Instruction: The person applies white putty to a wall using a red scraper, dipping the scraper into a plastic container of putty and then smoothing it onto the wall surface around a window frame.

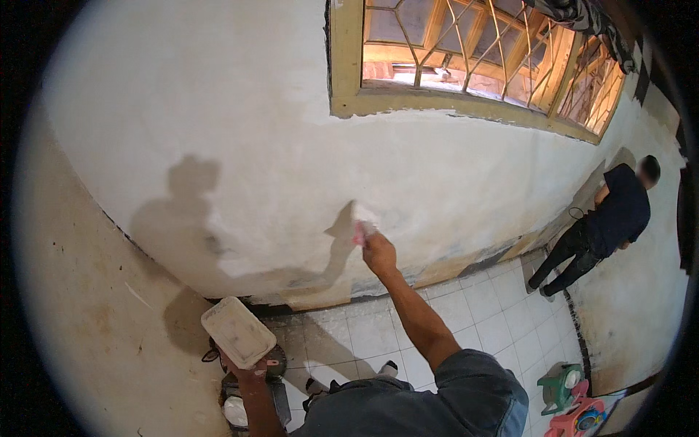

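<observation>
My right hand (379, 254) is closed round a small flat tool (365, 215), whitish at its tip with some red near my fingers. Blur hides whether it is a brush or a scraper. It is held against or very close to the whitewashed wall (269, 160), below the window. At the lower left, my left hand (250, 373) grips a shallow rectangular white tub (239, 331) by its near end. The tub is tilted, and its inside looks smeared off-white.
A yellow-framed window (451, 105) with metal bars opens in the wall above. Another person (608, 207) stands at the right by the wall. A green stool (561, 387) and pink plastic things (577, 419) sit at the lower right. Dark containers (273, 397) stand below the tub on white tiles (378, 331).
</observation>
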### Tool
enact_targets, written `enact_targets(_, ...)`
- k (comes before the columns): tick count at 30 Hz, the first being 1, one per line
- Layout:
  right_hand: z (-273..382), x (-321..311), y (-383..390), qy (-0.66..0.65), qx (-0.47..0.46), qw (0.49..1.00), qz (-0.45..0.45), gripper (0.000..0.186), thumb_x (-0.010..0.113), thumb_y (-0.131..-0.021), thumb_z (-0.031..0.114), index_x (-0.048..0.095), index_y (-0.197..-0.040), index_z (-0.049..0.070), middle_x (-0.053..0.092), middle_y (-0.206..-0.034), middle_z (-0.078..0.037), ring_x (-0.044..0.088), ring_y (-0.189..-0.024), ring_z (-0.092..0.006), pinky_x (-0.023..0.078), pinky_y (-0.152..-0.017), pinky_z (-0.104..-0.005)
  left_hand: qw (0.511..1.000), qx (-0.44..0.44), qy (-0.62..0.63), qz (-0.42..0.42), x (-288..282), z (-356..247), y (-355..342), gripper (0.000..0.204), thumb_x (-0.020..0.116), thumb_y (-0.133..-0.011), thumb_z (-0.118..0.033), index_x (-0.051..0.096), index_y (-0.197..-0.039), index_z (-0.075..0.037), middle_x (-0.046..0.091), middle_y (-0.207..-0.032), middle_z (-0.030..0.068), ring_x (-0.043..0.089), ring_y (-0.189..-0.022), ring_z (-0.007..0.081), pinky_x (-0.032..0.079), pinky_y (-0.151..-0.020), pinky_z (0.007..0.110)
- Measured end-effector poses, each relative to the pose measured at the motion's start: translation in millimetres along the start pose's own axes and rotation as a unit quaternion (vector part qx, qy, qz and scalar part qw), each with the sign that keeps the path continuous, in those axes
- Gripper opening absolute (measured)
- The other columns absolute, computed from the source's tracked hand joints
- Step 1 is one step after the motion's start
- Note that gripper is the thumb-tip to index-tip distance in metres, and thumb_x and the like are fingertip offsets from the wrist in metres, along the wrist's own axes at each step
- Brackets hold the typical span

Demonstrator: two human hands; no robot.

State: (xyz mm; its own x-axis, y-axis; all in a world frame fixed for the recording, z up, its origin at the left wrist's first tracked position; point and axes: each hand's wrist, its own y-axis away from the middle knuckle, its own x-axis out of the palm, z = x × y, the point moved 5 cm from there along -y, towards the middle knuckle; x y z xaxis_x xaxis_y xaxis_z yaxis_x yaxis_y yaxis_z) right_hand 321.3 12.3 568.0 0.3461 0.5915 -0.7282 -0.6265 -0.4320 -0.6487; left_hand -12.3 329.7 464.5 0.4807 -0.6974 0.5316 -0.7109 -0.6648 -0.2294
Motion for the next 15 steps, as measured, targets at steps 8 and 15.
enact_targets(8, -59, -84, -50, -0.229, 0.379, 0.800, -0.406, 0.054, 0.058, -0.077, 0.009, 0.043, -0.127, 0.000, 0.054, -0.074, -0.012, 0.057, -0.065, -0.0299, 0.049, -0.065, -0.0399, 0.979, 0.087, -0.186, 0.014, 46, -36, 2, 0.070, 0.061, -0.088, -0.042, 0.030, -0.141, -0.008, 0.045, -0.136, 0.0143, 0.054, -0.116, 0.0319, 0.049, -0.096, 0.047)
enact_targets(15, 49, 47, -103, -0.017, -0.021, 1.000, 0.001, 0.012, 0.058, -0.081, 0.012, 0.060, -0.091, 0.008, 0.062, -0.084, -0.013, 0.062, -0.079, -0.0315, 0.051, -0.067, -0.0467, 0.971, -0.131, 0.199, -0.018, 67, -9, 2, 0.064, 0.058, -0.087, -0.037, 0.034, -0.140, -0.011, 0.048, -0.134, 0.0100, 0.052, -0.119, 0.0309, 0.048, -0.095, 0.049)
